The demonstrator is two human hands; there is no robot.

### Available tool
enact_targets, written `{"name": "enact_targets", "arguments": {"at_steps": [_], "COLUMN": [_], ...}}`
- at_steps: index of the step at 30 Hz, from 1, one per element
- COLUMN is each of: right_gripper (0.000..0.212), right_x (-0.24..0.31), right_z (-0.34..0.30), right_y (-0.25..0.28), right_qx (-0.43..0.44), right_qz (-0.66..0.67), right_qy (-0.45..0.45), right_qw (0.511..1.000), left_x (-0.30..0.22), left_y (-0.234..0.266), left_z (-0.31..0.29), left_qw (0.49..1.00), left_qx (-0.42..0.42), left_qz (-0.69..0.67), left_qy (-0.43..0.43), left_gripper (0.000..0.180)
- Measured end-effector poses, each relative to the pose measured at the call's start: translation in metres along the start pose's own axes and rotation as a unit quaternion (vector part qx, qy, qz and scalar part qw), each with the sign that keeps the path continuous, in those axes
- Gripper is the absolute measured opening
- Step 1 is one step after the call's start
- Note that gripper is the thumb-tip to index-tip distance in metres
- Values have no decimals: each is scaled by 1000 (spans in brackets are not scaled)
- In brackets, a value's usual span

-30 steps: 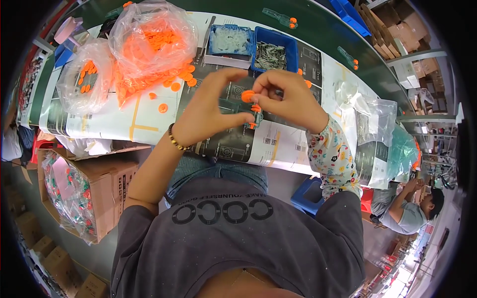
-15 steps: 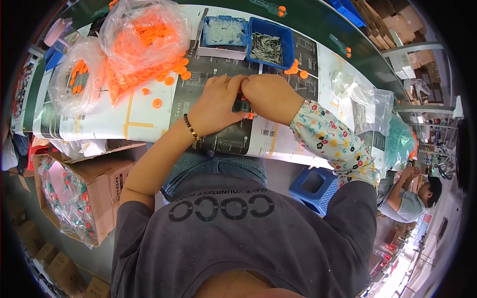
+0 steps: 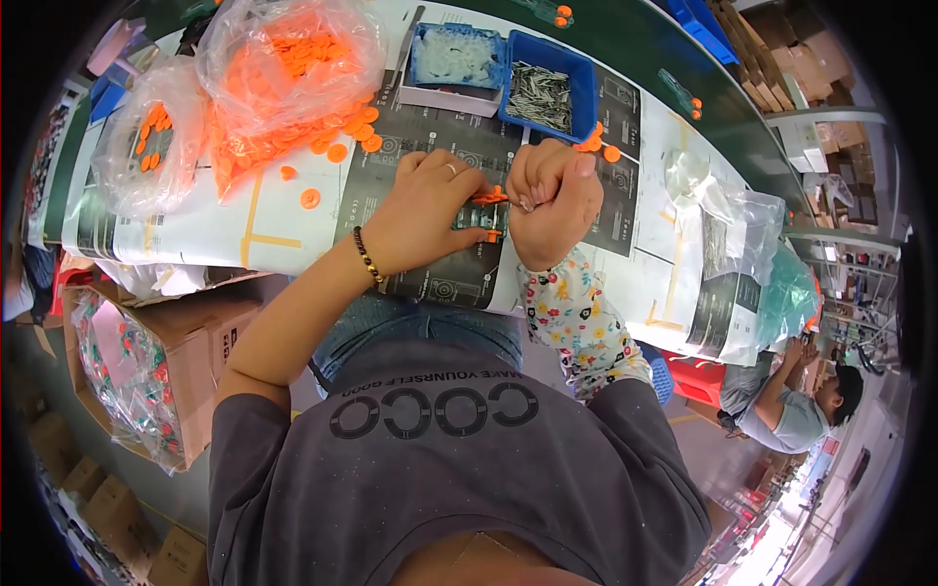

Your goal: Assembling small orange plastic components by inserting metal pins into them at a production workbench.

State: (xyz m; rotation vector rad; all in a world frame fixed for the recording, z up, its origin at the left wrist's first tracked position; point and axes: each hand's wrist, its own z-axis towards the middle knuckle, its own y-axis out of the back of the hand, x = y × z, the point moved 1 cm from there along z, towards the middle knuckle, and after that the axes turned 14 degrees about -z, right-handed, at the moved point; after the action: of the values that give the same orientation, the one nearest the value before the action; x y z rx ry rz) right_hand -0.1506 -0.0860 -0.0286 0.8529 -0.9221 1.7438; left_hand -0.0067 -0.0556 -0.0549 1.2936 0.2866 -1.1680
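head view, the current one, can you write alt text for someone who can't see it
A person's left hand holds a small orange-trimmed part over a covered table, the right hand curled close beside it. Beyond sit a blue bin of metal pins and, to the left, a clear bag of orange discs.

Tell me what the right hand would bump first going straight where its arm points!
The right hand would probably meet the blue tub of metal pins, or pass over it; height is unclear.
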Motion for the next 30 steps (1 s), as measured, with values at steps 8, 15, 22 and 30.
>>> {"name": "enact_targets", "arguments": {"at_steps": [8,15,22,30], "right_gripper": [47,47,45,38], "right_x": [0,-9,-6,-18], "right_z": [-2,-1,-3,-9], "right_y": [-8,-10,-16,-20], "right_qx": [-47,-93,-113,-34], "right_qz": [-20,-80,-62,-119], "right_qy": [8,97,83,154], "right_qw": [999,988,988,980], "left_x": [4,1,3,4], "left_y": [0,-1,-3,0], "left_z": [0,0,-4,-3], "left_qw": [1000,999,999,999], "left_qx": [7,-10,-6,-5], "left_qz": [-14,-42,-40,-15], "left_qy": [0,-13,-13,-32], "left_gripper": [39,38,44,43]}}
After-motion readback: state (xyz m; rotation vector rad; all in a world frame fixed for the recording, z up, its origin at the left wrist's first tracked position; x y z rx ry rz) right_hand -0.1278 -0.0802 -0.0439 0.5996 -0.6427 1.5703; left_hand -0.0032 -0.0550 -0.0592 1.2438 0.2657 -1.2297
